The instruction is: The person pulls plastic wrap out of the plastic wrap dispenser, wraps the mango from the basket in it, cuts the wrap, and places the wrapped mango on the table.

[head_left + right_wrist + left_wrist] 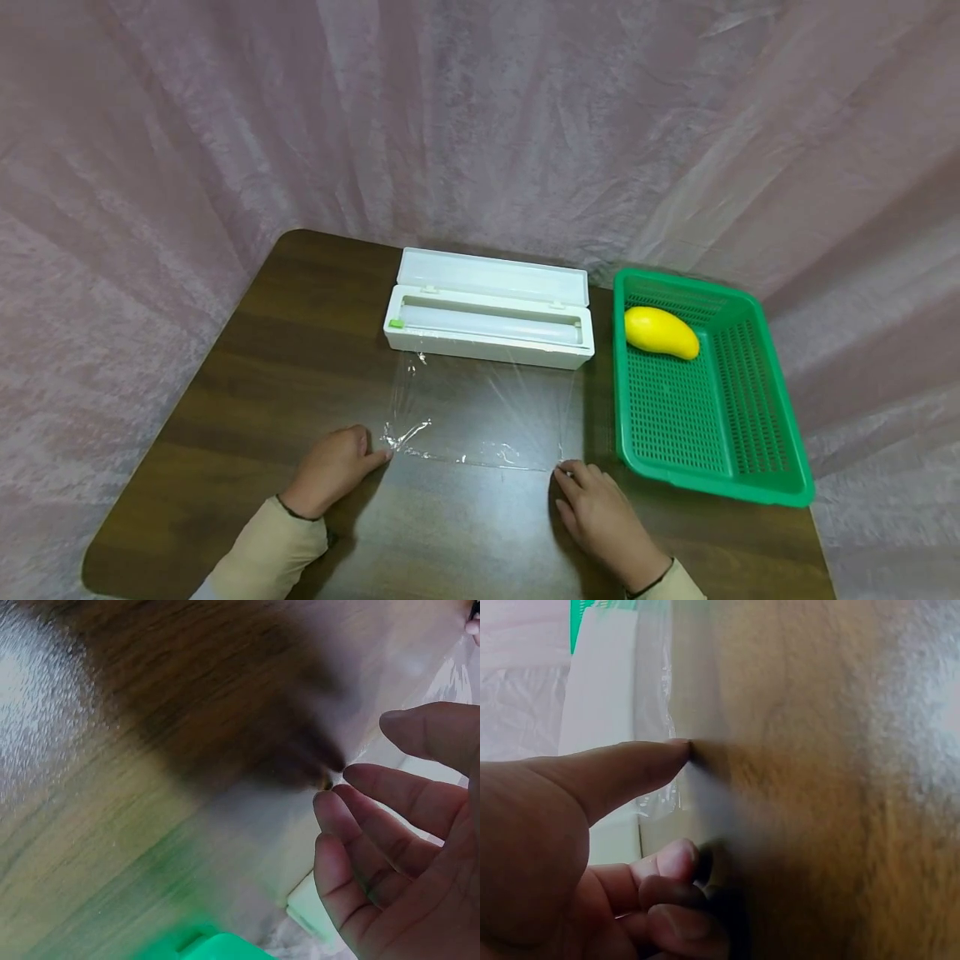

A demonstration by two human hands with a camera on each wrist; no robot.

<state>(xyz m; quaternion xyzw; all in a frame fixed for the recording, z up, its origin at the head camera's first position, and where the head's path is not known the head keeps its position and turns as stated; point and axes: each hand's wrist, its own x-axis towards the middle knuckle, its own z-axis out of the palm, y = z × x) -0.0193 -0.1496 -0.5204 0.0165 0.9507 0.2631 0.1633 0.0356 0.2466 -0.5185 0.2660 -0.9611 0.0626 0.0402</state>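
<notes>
Left hand: thumb pressed film at near-left corner, fingers loosely curled.
Right hand: fingertips pressed near-right corner, thumb apart.

Glossy, clear plastic cling film; smooth white plastic dispenser; green plastic basket; satiny wood-grain bench; velvety cloth curtain.

no legible text, labels, brands, numbers or signs, any view
</notes>
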